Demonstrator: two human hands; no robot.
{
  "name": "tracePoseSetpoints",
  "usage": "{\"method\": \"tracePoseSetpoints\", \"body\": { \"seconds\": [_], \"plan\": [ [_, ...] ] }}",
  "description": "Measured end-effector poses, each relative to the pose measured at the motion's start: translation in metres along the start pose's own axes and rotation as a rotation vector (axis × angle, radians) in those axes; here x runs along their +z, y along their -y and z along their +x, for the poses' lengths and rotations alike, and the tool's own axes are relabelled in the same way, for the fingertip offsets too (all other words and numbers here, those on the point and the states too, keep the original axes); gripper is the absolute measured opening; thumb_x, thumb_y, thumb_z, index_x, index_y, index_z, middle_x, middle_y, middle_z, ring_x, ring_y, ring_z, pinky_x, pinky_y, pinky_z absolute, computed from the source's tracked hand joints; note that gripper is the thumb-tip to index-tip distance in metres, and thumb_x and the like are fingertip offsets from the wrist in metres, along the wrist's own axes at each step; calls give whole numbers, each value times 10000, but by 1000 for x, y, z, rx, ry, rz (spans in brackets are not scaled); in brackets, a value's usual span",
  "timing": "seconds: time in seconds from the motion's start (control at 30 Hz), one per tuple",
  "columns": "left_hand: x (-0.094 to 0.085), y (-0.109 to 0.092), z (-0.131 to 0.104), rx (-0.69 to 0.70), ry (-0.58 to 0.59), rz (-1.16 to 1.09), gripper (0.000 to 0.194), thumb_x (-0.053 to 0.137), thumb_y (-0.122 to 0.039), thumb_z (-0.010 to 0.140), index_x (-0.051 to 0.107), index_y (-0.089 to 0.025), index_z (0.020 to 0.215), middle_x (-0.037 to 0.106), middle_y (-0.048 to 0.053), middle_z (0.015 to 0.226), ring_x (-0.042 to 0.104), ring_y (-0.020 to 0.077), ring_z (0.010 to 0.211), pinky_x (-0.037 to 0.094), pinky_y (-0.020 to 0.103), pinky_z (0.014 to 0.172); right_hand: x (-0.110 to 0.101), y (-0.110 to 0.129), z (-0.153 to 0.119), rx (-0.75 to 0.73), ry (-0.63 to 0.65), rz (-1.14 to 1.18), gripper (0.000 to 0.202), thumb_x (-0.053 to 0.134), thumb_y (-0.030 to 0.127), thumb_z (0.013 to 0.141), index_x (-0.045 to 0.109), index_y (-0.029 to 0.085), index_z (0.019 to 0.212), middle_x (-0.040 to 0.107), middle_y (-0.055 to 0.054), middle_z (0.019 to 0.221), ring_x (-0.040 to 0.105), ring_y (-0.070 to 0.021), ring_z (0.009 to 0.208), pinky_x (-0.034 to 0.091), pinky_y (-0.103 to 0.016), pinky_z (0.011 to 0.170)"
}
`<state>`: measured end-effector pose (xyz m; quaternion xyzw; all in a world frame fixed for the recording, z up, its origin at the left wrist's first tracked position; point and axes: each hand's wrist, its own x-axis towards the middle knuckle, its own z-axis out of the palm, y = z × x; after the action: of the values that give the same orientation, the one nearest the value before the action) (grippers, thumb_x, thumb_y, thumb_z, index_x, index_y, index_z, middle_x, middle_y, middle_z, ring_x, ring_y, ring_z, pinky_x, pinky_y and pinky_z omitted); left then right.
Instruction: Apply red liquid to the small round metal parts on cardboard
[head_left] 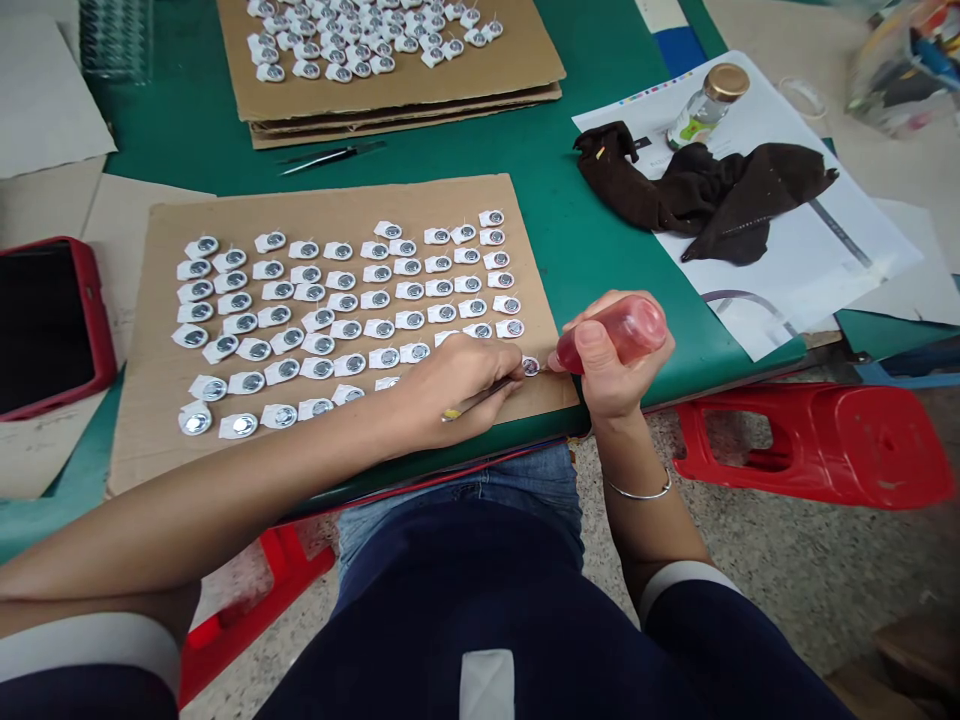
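My left hand (457,390) is closed around slim metal tweezers (469,402), whose back end shows a yellow mark. Its fingertips are beside a small round metallic piece on a white tab (531,367), near the cardboard's right edge. My right hand (616,385) grips a translucent red squeeze bottle (630,330), tilted with its tip low toward that same piece. Many similar round pieces on white tabs (345,330) lie in rows on the cardboard sheet (161,360). My left hand and forearm hide part of the nearest rows.
Stacked cardboard (405,100) at the back bears more such pieces. Another pair of tweezers (334,157) lies before it. To the right are a dark brown cloth (712,190), a gold-lidded jar (709,105) and a red stool (817,445). A red-cased tablet (52,325) lies left.
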<state>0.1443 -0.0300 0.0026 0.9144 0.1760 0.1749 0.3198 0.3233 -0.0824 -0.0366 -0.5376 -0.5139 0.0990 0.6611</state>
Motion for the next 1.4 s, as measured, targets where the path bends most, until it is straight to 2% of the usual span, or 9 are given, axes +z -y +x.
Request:
{"method": "tracePoseSetpoints", "body": {
  "seconds": [0.47,0.8,1.13,1.4],
  "plan": [
    [-1,0,2,-55,-5,-1,72,545,-136,782,606,-174,779,671,-8,759,615,108,664,424,200,588,0,0,-1,6,6,-14,230,611,426,720,541,212,768,535,-12,730,557,-138,615,478,-330,542],
    [-4,-1,5,-204,-1,-128,86,555,-167,781,635,-175,751,664,-3,726,587,112,628,394,209,538,1,-1,-1,-20,32,23,201,598,411,730,537,220,754,520,-7,701,550,-134,602,477,-322,535],
    [-5,2,7,-240,26,-205,93,563,-165,776,654,-179,762,653,-13,691,567,100,591,384,212,517,2,2,-1,-17,58,52,181,615,378,720,545,220,775,525,-8,701,554,-137,602,480,-331,546],
    [-4,3,7,-254,8,-220,81,582,-163,761,660,-183,751,649,-19,669,556,97,575,388,212,518,3,1,-2,-16,61,12,205,610,413,717,548,233,792,540,-7,715,563,-146,623,486,-340,562]
  ]
}}
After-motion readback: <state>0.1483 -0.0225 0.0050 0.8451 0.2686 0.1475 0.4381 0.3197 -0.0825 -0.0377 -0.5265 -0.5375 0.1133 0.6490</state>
